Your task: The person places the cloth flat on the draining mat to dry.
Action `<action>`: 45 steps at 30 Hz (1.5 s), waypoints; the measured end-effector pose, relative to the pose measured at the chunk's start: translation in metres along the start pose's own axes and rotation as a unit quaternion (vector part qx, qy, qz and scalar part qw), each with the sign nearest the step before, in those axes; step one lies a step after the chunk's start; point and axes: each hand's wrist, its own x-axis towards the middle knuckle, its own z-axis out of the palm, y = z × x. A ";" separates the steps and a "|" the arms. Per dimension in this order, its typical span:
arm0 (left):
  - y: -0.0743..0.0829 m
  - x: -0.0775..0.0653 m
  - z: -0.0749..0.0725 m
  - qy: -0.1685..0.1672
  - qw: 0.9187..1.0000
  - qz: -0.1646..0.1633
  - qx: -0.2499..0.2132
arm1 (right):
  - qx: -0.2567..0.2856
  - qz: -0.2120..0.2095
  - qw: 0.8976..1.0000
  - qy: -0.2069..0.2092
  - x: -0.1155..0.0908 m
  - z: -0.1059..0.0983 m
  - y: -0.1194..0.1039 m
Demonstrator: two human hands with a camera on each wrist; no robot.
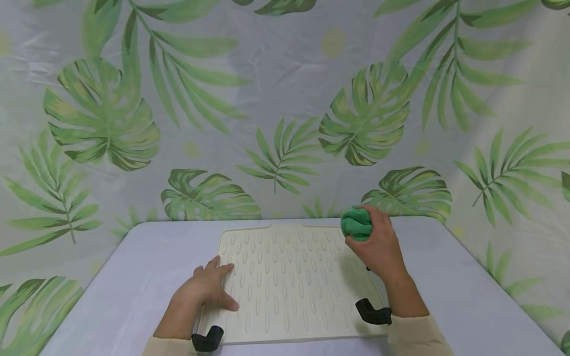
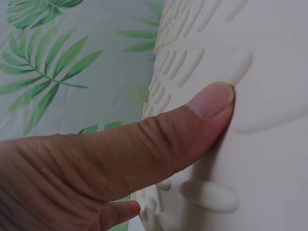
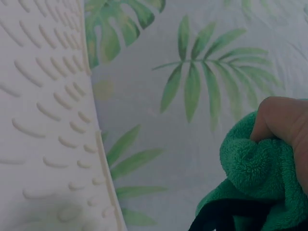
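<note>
A cream mat (image 1: 285,282) with rows of raised oval ridges lies on the table. Fingers spread, my left hand (image 1: 207,287) rests on the mat's left edge; in the left wrist view its thumb (image 2: 168,139) presses the ridged surface. My right hand (image 1: 378,244) grips a bunched green terry cloth (image 1: 356,225) above the mat's far right corner. In the right wrist view the cloth (image 3: 255,163) is crumpled under the curled fingers, apart from the mat, with a dark band along its lower part.
The white table (image 1: 165,252) shows on both sides of the mat. Behind it hangs a leaf-print curtain (image 1: 289,89). Black camera mounts (image 1: 374,314) sit at both wrists, low over the mat's near corners.
</note>
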 end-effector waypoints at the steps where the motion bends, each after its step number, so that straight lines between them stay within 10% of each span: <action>1: 0.000 0.000 0.000 0.000 1.000 0.000 0.001 | 0.001 -0.006 1.000 -0.001 -0.001 0.002 -0.001; 45: 0.000 0.002 -0.001 -0.007 1.000 -0.003 0.007 | 0.026 -0.155 0.988 -0.002 -0.021 0.057 -0.038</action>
